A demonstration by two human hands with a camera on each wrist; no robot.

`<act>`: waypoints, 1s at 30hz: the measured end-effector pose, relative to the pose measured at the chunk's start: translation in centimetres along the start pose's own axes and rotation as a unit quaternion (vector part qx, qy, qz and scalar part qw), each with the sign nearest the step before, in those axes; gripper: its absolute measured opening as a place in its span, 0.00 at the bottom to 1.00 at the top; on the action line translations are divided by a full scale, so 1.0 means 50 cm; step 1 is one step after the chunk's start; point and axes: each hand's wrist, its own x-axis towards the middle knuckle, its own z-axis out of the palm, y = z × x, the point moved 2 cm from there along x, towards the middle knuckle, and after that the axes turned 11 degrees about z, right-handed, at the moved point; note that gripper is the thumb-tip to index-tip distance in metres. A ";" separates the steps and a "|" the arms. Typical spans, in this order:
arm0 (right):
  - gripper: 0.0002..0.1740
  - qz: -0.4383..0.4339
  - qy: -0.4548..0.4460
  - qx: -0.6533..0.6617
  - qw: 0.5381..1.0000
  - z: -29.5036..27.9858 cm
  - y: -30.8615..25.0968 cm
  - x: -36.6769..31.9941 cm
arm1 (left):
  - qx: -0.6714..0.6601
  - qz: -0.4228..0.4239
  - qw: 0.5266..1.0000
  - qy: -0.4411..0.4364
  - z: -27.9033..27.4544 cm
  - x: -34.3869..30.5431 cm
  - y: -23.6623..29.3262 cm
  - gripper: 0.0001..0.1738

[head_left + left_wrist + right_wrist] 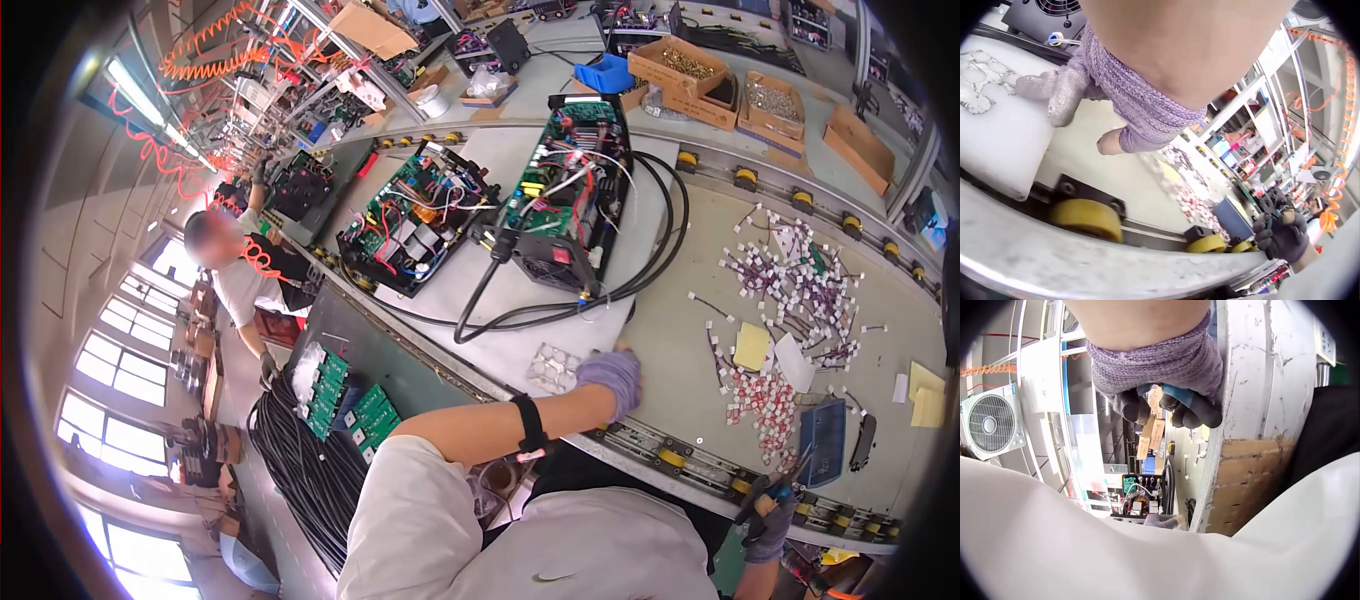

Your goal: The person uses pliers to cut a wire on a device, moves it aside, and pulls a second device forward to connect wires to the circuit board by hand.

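My left hand (612, 383), in a purple-grey glove with bare thumb tip, is at the near corner of a white board (505, 362). In the left wrist view its fingers (1063, 94) lie loosely extended beside a clear patterned plastic piece (985, 78); whether they touch it I cannot tell. My gloved right hand (768, 528) curls round a blue-handled tool (768, 486) near the bench's front edge, by a blue tray (822, 440). The right wrist view shows its fingers (1191, 415) bent round the blue handle (1175, 394). Two opened electronic units (565, 185) (412, 220) stand on the board.
A thick black cable (665, 270) loops beside the units. Small connector leads (795, 280), red-and-white parts (765, 405) and yellow paper (751, 347) lie on the right. Cartons of hardware (770, 105) stand behind. Green circuit boards (375, 418) and black cables (310, 480) are left; another person (245, 280) stands beyond.
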 end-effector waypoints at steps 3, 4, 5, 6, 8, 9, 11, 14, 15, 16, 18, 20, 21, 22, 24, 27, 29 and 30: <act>0.24 0.033 0.029 0.027 0.999 -0.002 0.009 0.002 | 0.006 0.064 0.998 -0.009 0.018 -0.009 0.110 0.39; 0.24 0.019 0.025 0.041 0.999 -0.008 0.018 0.005 | 0.008 0.071 0.997 0.001 0.012 -0.016 0.143 0.38; 0.25 0.006 0.020 0.053 0.998 -0.016 0.029 0.007 | -0.025 0.096 0.995 0.007 -0.001 -0.019 0.170 0.38; 0.25 -0.006 0.012 0.067 0.998 -0.021 0.031 0.012 | -0.056 0.120 0.991 0.012 -0.013 -0.023 0.190 0.37; 0.27 0.005 0.018 0.034 0.999 0.027 -0.014 -0.001 | -0.139 0.167 0.976 0.002 -0.027 -0.037 0.204 0.36; 0.27 0.017 0.007 0.041 0.999 0.041 -0.028 -0.008 | -0.192 0.193 0.962 -0.015 -0.030 -0.045 0.204 0.35; 0.29 0.003 0.019 0.038 0.999 0.029 -0.018 -0.003 | -0.217 0.207 0.952 -0.060 -0.035 -0.085 0.197 0.33; 0.28 0.008 0.028 0.041 0.999 0.005 -0.001 0.001 | -0.227 0.312 0.921 -0.061 -0.053 -0.172 0.130 0.33; 0.29 0.000 0.031 0.043 0.999 0.004 0.003 0.000 | -0.246 0.306 0.915 -0.095 -0.075 -0.202 0.094 0.33; 0.29 0.013 0.040 0.033 0.999 0.002 0.004 0.002 | -0.266 0.298 0.907 -0.131 -0.100 -0.232 0.053 0.34; 0.29 0.040 0.056 0.014 0.998 0.002 0.001 0.004 | -0.252 0.232 0.933 -0.110 -0.139 -0.287 -0.058 0.28; 0.28 0.022 0.026 -0.016 0.999 0.022 -0.015 0.004 | -0.128 0.018 0.990 -0.064 -0.171 -0.326 -0.175 0.22; 0.28 0.013 0.012 -0.033 0.999 0.027 -0.022 0.001 | -0.022 -0.078 0.996 -0.043 -0.155 -0.324 -0.259 0.22; 0.27 0.015 0.005 -0.030 0.999 0.018 -0.016 0.001 | 0.016 -0.159 0.987 -0.032 -0.149 -0.317 -0.341 0.21; 0.25 0.018 -0.010 -0.024 0.999 -0.014 0.009 0.011 | -0.054 -0.312 0.946 0.073 -0.158 -0.321 -0.423 0.21; 0.24 -0.010 0.011 -0.045 0.999 -0.081 0.062 0.013 | -0.078 -0.220 0.952 0.198 -0.097 -0.254 -0.513 0.19; 0.22 -0.046 0.047 -0.111 0.992 -0.049 0.036 -0.009 | -0.119 -0.121 0.967 0.189 -0.042 -0.187 -0.546 0.24; 0.23 -0.053 0.074 -0.167 0.982 0.004 -0.008 -0.023 | -0.139 -0.070 0.970 0.185 -0.002 -0.143 -0.566 0.26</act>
